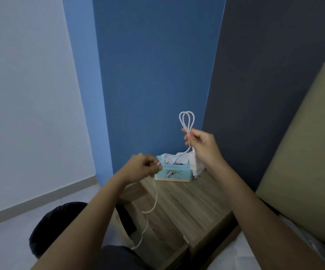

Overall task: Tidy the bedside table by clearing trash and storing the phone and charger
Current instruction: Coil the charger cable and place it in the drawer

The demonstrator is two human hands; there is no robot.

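A white charger cable [186, 120] stands in two loops above my right hand [203, 146], which grips the looped cable together with the white plug adapter [194, 164] hanging below the fist. My left hand [144, 167] pinches the cable further along, to the left of the tissue box. From it the loose end of the cable [150, 211] dangles down in front of the wooden bedside table [185, 201]. No phone is in view.
A turquoise tissue box [172, 173] with white tissue sticking out stands at the back of the table against the blue wall. A beige headboard [301, 156] rises at the right. A dark bag or bin [60, 221] lies on the floor at the left.
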